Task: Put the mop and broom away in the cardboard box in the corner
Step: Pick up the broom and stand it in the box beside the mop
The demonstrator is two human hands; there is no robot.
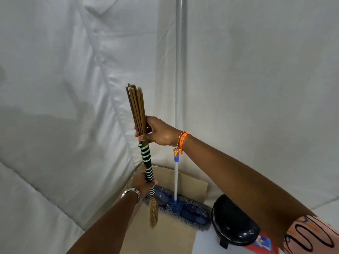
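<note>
I hold a stick broom upright, brush end down, over the open cardboard box in the corner. Its shaft is wrapped in green and black bands, and bare brown sticks splay at the top. My right hand grips the bare sticks near the top. My left hand grips the wrapped part lower down. The straw tip hangs inside the box. The blue flat mop lies in the box, its white handle rising against the corner pole.
White fabric walls meet at a grey pole behind the box. A black lidded bin stands right of the box, with a red and blue item beside it. Pale floor shows in front.
</note>
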